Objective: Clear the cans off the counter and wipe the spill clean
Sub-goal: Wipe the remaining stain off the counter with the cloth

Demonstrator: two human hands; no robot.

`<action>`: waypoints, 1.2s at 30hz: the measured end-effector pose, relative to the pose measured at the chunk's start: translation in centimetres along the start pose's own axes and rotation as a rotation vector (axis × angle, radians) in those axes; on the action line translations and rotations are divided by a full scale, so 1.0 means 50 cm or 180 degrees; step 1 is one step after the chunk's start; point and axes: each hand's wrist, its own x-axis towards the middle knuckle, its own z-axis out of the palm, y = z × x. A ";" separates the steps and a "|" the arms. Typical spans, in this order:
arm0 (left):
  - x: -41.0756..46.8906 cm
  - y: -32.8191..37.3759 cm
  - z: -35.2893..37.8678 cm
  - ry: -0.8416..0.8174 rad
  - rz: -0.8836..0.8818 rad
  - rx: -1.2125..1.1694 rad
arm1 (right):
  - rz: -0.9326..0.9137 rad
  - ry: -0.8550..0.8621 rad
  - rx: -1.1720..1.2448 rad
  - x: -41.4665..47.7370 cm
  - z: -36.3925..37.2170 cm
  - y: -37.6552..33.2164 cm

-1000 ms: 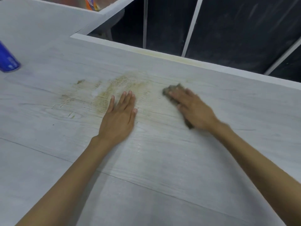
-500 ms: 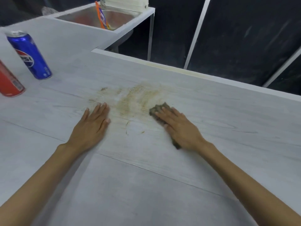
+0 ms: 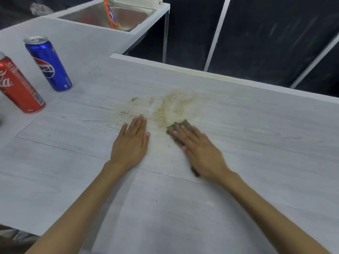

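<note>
A brownish smeared spill (image 3: 169, 107) marks the pale wood-grain counter (image 3: 256, 143). My right hand (image 3: 200, 151) presses flat on a dark brown-green sponge (image 3: 177, 126) at the spill's near right edge; the sponge shows in front of my fingertips and under my palm. My left hand (image 3: 131, 143) lies flat on the counter, fingers together, touching the spill's near left edge and holding nothing. A blue Pepsi can (image 3: 48, 64) and a red Coca-Cola can (image 3: 18, 87) stand upright at the far left.
A steel sink (image 3: 132, 17) is set in the counter's far wing, with an orange packet (image 3: 111, 15) leaning inside it. The counter's far edge (image 3: 220, 75) drops off to a dark wall with white strips.
My right hand has drawn the sponge leftward and nearer across the spill. The view has shifted, bringing both cans and the sink into sight. My left hand stays flat beside the spill.
</note>
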 end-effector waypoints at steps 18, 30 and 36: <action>0.025 -0.154 -0.088 -0.0488 0.0245 -0.0609 | 0.1193 0.0277 -0.0315 0.025 0.014 0.002; 0.042 -0.183 -0.058 -0.0214 0.0344 -0.0268 | 0.0578 0.0179 0.0157 0.121 0.086 -0.254; 0.051 -0.181 -0.056 -0.0177 0.0277 -0.0240 | 0.1384 0.0124 -0.0220 0.177 0.037 0.005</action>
